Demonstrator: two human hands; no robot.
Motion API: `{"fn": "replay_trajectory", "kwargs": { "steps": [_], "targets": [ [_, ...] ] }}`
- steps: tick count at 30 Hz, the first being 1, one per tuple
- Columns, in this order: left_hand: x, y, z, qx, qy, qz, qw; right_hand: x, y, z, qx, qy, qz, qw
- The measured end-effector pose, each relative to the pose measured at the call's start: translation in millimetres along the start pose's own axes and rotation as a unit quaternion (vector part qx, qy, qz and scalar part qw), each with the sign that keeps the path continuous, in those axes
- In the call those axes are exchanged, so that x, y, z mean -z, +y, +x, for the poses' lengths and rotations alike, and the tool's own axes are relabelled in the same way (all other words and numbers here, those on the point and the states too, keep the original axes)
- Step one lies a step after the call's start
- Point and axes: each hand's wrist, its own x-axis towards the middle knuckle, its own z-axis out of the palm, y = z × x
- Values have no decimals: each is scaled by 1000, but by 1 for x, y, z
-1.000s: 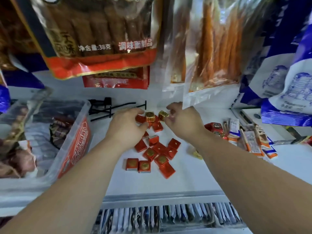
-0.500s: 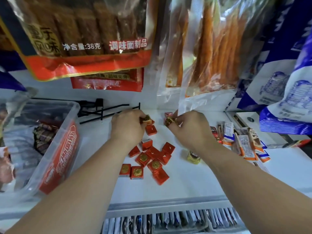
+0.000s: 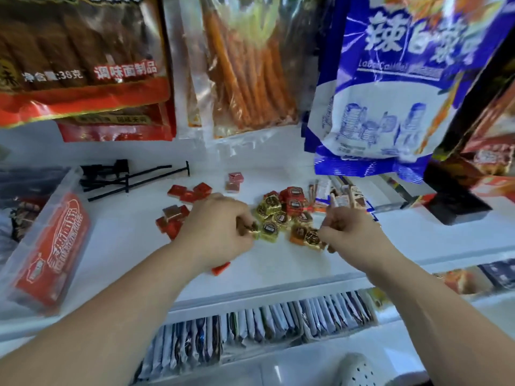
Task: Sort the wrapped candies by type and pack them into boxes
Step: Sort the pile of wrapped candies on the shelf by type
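On a white shelf (image 3: 278, 268) lie red square candies (image 3: 188, 195) at the left and a heap of gold-wrapped candies (image 3: 269, 208) with red round-label candies (image 3: 294, 197) in the middle. My left hand (image 3: 220, 227) is curled and pinches a gold candy (image 3: 252, 228) at the heap's left edge. Curled over the heap's right edge, my right hand (image 3: 351, 229) pinches another gold candy (image 3: 312, 236). Two pinkish square candies (image 3: 235, 181) lie further back.
A clear plastic box with a red label (image 3: 50, 246) stands at the left. Black hooks (image 3: 125, 176) lie at the back. Long wrapped sticks (image 3: 340, 196) lie right of the heap. Snack bags (image 3: 390, 79) hang overhead. A lower shelf holds rows of packets (image 3: 264, 324).
Both hands have moved from the red square candies rightward to the gold heap, each carrying a gold candy. The view has shifted right.
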Motion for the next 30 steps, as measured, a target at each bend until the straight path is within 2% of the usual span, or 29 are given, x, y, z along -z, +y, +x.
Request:
{"fn": "replay_trajectory", "kwargs": {
  "steps": [4,9,14,17,24,27,30],
  "targets": [
    [-6,6,-15,12,-47,-46,998,-2,10,0,-29,-48,27,998],
    [-23,9,-13,-21,-58,-7,998,-6,14,4,-19,-58,25,998],
    [-36,15,0,-78,-38,4,996,-7,19,8,15,-68,9,998],
    [-40,17,7,-96,-33,3,995,-5,17,11,18,-62,70,995],
    [-36,20,17,-57,45,-79,994,-13,16,23,-21,-5,177,984],
    [-42,17,21,-56,49,-59,995,-21,19,30,-17,4,148,989],
    [-47,13,24,-74,39,-43,996,-24,23,36,29,53,25,998]
  ]
}}
